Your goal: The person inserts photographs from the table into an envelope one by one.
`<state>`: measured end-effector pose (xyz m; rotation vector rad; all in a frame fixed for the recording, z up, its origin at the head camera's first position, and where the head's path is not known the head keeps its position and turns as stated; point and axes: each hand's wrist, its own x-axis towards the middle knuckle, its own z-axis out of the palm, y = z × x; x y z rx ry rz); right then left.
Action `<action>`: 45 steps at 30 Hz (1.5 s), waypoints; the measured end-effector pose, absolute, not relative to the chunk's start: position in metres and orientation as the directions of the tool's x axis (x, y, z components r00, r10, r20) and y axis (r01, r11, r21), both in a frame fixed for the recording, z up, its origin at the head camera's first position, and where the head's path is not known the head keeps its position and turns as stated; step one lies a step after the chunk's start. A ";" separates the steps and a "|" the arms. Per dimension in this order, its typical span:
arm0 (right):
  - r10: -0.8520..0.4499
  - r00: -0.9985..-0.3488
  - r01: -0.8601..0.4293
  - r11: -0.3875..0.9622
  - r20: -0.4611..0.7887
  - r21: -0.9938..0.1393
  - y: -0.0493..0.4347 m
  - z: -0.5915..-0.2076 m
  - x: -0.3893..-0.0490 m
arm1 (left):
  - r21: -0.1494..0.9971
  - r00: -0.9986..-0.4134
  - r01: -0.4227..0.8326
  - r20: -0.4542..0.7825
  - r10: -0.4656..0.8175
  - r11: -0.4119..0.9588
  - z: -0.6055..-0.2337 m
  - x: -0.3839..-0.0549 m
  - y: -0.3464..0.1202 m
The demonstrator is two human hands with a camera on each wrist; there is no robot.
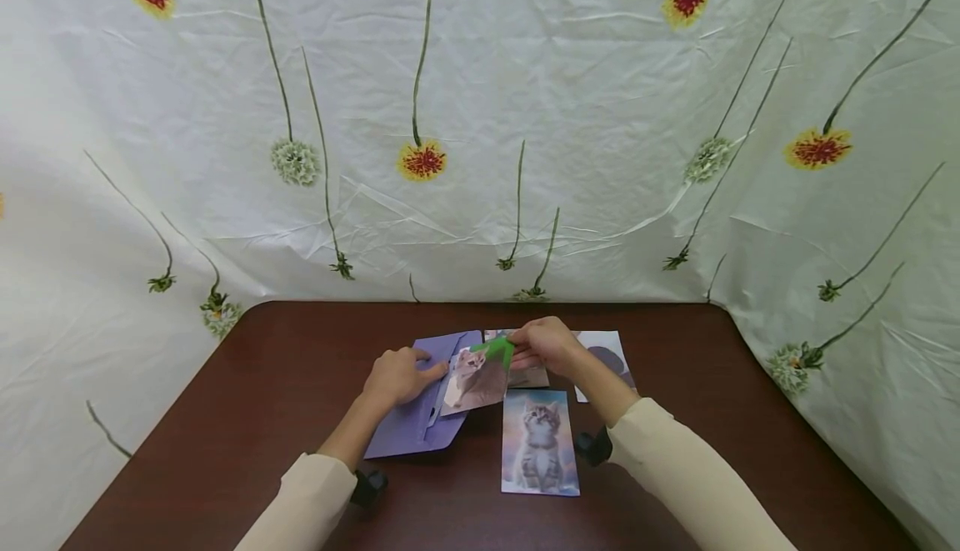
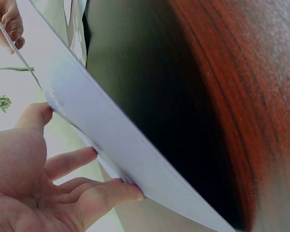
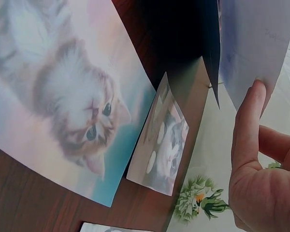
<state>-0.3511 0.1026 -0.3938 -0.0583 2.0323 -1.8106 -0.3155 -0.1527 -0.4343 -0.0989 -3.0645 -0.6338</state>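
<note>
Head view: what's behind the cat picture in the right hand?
Parts of the purple folder and another picture; whatever the held cat picture covers can't be seen.

A reddish-brown surface spans the lower part of the head view, its far corners rounded; dark streaks of wood grain show in the left wrist view. Behind it and along both sides hangs a creased white cloth. Long green stems run down its print, many ending in heads that point downward: red flowers with yellow edges, round whitish puffs and small green buds. One whitish bloom appears larger in the right wrist view, beside green leaves.
</note>
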 end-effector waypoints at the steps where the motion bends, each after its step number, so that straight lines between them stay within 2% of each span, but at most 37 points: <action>1: -0.300 -0.912 0.243 0.153 -0.279 -0.958 0.102 -0.394 -0.351 | 0.399 -0.998 0.061 0.022 0.057 0.915 -0.435 -0.316 -0.153; 11: -0.315 -0.904 0.248 0.163 -0.288 -0.955 0.093 -0.401 -0.349 | 0.409 -0.998 0.067 0.027 0.062 0.910 -0.436 -0.316 -0.153; 24: -0.401 -0.871 0.253 0.124 -0.282 -0.959 0.081 -0.402 -0.350 | 0.399 -0.997 0.076 0.040 0.065 0.914 -0.433 -0.315 -0.152; 45: -0.465 -0.804 0.398 0.043 -0.371 -0.916 0.066 -0.400 -0.353 | 0.410 -0.998 0.059 0.017 0.058 0.910 -0.433 -0.316 -0.152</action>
